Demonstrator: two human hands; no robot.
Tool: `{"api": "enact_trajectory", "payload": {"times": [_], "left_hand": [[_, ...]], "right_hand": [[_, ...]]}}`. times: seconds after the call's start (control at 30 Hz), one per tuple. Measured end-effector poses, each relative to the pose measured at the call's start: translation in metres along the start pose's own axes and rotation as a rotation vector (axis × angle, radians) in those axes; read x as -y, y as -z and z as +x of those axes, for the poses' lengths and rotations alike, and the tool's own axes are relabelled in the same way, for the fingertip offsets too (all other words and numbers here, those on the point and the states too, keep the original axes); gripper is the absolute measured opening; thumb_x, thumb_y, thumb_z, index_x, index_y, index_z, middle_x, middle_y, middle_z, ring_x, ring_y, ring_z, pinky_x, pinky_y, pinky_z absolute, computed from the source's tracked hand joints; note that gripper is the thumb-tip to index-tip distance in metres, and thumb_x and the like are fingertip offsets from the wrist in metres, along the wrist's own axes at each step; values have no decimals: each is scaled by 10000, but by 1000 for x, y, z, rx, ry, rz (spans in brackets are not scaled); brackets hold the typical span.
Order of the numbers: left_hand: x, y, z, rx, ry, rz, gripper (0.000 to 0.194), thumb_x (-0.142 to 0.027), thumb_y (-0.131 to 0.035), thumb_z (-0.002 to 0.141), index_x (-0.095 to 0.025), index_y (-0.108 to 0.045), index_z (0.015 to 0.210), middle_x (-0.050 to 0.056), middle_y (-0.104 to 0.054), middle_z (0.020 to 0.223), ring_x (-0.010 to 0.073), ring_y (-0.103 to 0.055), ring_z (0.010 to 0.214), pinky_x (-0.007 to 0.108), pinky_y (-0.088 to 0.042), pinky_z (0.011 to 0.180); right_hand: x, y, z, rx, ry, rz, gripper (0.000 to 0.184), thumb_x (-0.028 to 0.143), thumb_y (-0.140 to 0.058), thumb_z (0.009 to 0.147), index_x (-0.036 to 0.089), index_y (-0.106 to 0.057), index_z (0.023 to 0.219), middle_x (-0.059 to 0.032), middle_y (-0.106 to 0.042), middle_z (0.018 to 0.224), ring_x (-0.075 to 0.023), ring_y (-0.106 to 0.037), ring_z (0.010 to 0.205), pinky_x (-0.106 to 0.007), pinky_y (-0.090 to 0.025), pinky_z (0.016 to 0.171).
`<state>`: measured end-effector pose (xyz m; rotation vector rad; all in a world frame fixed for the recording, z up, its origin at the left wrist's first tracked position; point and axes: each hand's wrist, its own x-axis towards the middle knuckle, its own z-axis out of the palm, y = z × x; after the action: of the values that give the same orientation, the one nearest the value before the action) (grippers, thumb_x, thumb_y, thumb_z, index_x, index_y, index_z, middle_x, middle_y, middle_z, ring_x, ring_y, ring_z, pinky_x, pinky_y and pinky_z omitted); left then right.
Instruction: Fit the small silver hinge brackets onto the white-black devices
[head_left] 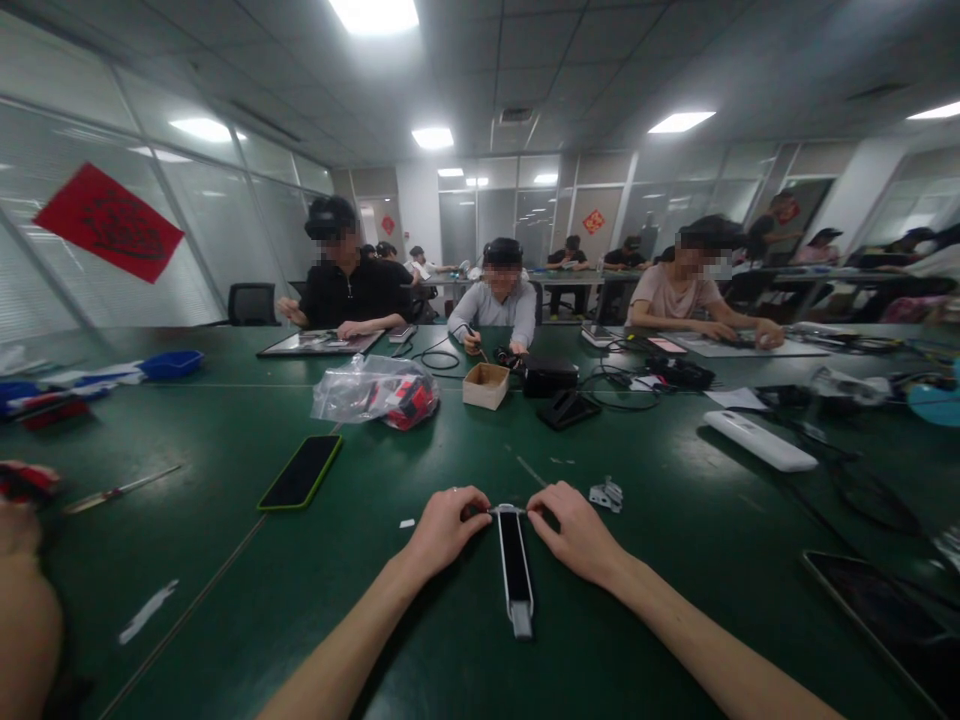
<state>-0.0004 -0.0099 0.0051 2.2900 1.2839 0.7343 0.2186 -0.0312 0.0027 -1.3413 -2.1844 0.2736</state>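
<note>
A long, narrow device with a black face and a white frame (514, 562) lies on the green table, pointing away from me. A grey tab (520, 620) sticks out of its near end. At the far end, small light side pieces reach out to both sides. My left hand (450, 525) pinches the left one between thumb and fingers. On the right, my right hand (574, 525) pinches the other side piece in the same way. The fingertips partly hide these pieces. Close beyond my right hand lie some small silvery metal parts (606, 494).
A green-edged phone (301, 472) and a screwdriver (120, 490) lie to the left. Ahead are a plastic bag (352, 388), a small cardboard box (485, 388) and cables. A white power bank-like block (759, 441) and a dark tablet-like screen (885, 620) lie right. Another person's arm (26, 600) reaches in at far left.
</note>
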Motion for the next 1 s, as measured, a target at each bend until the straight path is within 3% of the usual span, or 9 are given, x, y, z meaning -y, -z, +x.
{"api": "enact_trajectory", "payload": {"times": [0.33,0.57,0.73,1.0], "left_hand": [[-3,-1,0,3,0,18,109,-241,-604,801,-200,-645,894,-9,-667,849,142,-575,737,249,-433,669],[-7,2,0,20,17,-1,130,-264,-603,797,-194,-643,899,0,-663,847,145,-576,722,252,-438,663],[-6,1,1,0,18,32,144,-236,-601,769,-198,-639,902,-2,-661,831,144,-575,697,253,-435,653],[-7,1,1,-9,14,37,119,-227,-562,771,-198,-626,868,0,-659,820,145,-569,693,260,-436,650]], "right_hand": [[0,2,0,-19,29,9,167,257,-483,878,190,-635,865,-58,-626,841,-191,-548,786,-358,-459,711],[-24,36,2,-58,42,-182,194,212,-446,876,170,-633,904,-78,-644,897,-206,-548,851,-366,-435,750],[-49,58,0,32,20,-275,205,207,-444,855,174,-646,864,-64,-649,853,-202,-546,824,-354,-421,740],[-62,61,-4,165,22,-253,161,203,-514,790,235,-671,805,-34,-650,790,-195,-556,768,-345,-411,712]]}}
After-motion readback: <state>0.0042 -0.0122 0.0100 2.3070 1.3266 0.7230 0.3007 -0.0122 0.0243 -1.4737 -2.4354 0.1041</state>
